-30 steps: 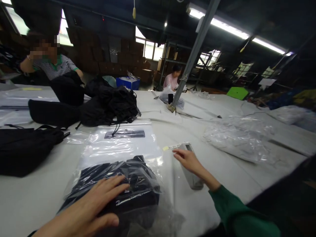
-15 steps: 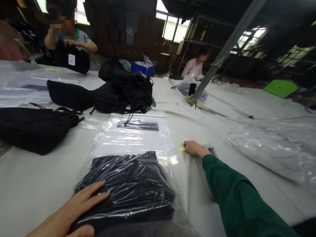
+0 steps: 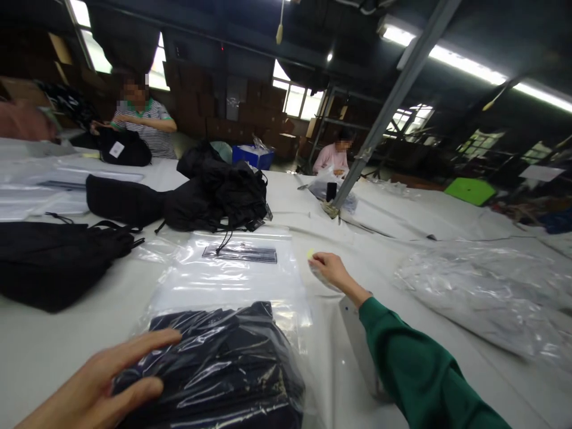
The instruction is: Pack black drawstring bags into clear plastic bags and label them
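Observation:
A clear plastic bag (image 3: 243,280) with a folded dark garment (image 3: 218,363) inside lies flat on the table in front of me. My left hand (image 3: 114,375) is at the garment's left edge, thumb and fingers apart; whether it presses on the plastic I cannot tell. To the right of the bag's upper part, my right hand (image 3: 331,269) pinches a small yellow piece (image 3: 310,254) with its fingertips. A clear strip seems to hang under that hand. Partly hidden by my right forearm is a grey metal object (image 3: 357,333), its kind unclear.
Black drawstring bags (image 3: 218,190) lie beyond the plastic bag, another black bag (image 3: 49,262) at left. Crumpled clear plastic (image 3: 482,298) covers the right side. A slanted metal post (image 3: 393,101) rises from the table. Two people (image 3: 147,122) work across it, near a blue bin (image 3: 254,156).
My right hand has moved away from the grey metal object towards the bag, bringing the yellow piece along. My left hand has shifted slightly left. The camera view has tilted up.

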Available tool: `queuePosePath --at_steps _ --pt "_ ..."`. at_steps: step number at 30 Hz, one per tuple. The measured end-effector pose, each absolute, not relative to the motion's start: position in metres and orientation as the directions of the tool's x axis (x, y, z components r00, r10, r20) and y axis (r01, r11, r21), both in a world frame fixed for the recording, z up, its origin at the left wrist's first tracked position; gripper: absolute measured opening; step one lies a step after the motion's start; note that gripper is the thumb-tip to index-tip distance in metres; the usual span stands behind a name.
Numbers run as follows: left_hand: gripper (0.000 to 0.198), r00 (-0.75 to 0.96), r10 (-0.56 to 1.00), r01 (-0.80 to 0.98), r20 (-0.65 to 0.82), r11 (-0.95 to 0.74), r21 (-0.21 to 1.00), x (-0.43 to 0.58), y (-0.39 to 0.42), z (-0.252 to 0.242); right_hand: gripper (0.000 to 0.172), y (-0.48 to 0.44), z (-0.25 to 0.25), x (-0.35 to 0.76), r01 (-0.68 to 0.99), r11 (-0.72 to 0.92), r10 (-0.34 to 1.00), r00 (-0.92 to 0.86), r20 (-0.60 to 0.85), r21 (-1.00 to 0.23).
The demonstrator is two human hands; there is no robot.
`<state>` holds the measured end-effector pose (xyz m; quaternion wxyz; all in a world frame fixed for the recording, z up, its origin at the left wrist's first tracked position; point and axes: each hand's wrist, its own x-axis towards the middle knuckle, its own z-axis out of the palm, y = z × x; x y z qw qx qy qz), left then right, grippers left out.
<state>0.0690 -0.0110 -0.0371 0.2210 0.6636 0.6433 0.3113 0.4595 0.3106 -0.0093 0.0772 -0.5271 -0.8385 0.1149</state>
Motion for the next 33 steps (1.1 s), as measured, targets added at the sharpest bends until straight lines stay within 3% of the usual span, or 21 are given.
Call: queuePosePath --at_steps 2,4,6,8,11,13,18,24,28,33 --pt "0.047 -0.091 0.986 0.656 0.138 -0.045 0.754 0.086 0.014 -0.002 0.028 0.288 0.012 0.431 0.761 0.480 0.859 -0.508 0.058 -0.437" --pt "0.058 -0.117 0.975 0.546 0.188 -0.095 0.833 0.108 0.038 0.030 0.026 0.259 0.030 0.404 0.541 0.468 0.806 -0.585 0.087 -0.699" --pt "0.071 -0.079 0.970 0.438 0.231 -0.175 0.882 0.133 0.058 0.050 0.027 0.227 0.045 0.383 0.249 0.337 0.766 -0.634 0.111 -0.908" --pt "0.081 -0.019 0.962 0.344 0.273 -0.250 0.905 0.153 0.073 0.060 0.035 0.198 0.056 0.368 0.051 0.202 0.751 -0.649 0.121 -0.978" --pt "0.087 0.082 0.953 0.126 0.292 -0.300 0.946 0.171 0.084 0.060 0.045 0.167 0.066 0.357 -0.060 0.117 0.743 -0.657 0.127 -0.991" --pt "0.079 0.134 0.949 -0.004 0.283 -0.286 0.958 0.175 0.086 0.056 0.050 0.154 0.070 0.353 -0.080 0.100 0.738 -0.662 0.128 -0.992" --pt "0.037 0.097 0.959 0.013 0.265 -0.268 0.963 0.175 0.079 0.049 0.058 0.138 0.070 0.350 -0.103 0.134 0.752 -0.637 0.169 -0.986" --pt "0.036 0.026 0.967 -0.063 0.253 -0.251 0.966 0.179 0.070 0.049 0.048 0.128 0.070 0.347 -0.009 0.336 0.766 -0.578 0.279 -0.942" --pt "0.028 -0.031 0.955 0.065 0.295 -0.292 0.954 0.181 0.066 0.047 0.042 0.125 0.069 0.346 0.059 0.436 0.779 -0.525 0.344 -0.898" --pt "0.023 -0.117 0.886 0.303 0.449 -0.399 0.866 0.182 0.063 0.048 0.030 0.125 0.061 0.342 -0.037 0.337 0.782 -0.546 0.302 -0.941"
